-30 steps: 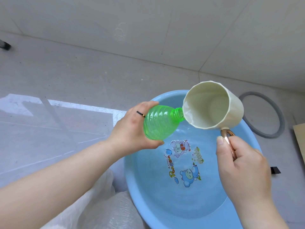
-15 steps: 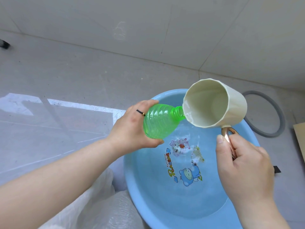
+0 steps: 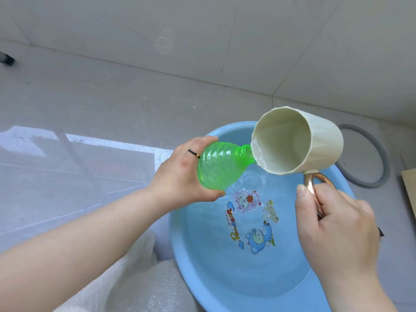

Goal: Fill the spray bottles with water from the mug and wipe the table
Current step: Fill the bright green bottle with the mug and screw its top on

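Observation:
My left hand (image 3: 180, 176) grips a green ribbed spray bottle (image 3: 220, 165) without its cap, tilted with its neck pointing right. My right hand (image 3: 333, 224) holds the copper handle of a cream mug (image 3: 315, 143), tipped steeply so its rim meets the bottle's neck. A little water lies at the mug's lower lip. Both are held above a blue basin (image 3: 193, 262) with cartoon figures and shallow, rippling water.
The basin stands on a grey tiled floor. A grey ring hose (image 3: 380, 163) lies behind it on the right. White plastic bags (image 3: 135, 284) sit at the lower left. A wooden board edge (image 3: 409, 190) shows at the far right.
The mug has been tipped further towards the bottle's neck, and the water in it has dropped. Ripples have spread in the basin below. Both hands stay where they were.

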Available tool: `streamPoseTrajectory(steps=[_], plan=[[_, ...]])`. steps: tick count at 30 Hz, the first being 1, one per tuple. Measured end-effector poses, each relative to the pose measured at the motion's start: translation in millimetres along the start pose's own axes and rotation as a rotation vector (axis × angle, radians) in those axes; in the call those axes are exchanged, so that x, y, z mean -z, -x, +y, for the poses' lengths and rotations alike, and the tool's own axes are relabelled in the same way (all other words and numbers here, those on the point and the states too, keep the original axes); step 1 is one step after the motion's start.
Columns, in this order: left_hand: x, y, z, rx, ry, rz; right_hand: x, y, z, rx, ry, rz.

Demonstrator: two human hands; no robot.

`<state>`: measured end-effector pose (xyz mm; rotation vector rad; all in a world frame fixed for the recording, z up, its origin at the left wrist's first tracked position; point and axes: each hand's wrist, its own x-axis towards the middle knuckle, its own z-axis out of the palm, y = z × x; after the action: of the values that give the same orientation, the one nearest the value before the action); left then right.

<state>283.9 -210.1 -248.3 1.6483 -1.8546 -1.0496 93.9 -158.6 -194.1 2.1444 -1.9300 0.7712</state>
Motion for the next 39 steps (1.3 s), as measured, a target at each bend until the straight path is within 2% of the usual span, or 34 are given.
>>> streamPoseTrajectory(steps=[18, 39], plan=[[-1.9, 0.2, -0.8, 0.002, 0.004, -0.005, 2.5, -1.5, -1.3, 0.035, -0.005, 0.034], [-2.5, 2.3, -0.5, -0.012, -0.039, -0.009, 5.2, -4.2, -8.6, 0.084, 0.136, 0.078]])
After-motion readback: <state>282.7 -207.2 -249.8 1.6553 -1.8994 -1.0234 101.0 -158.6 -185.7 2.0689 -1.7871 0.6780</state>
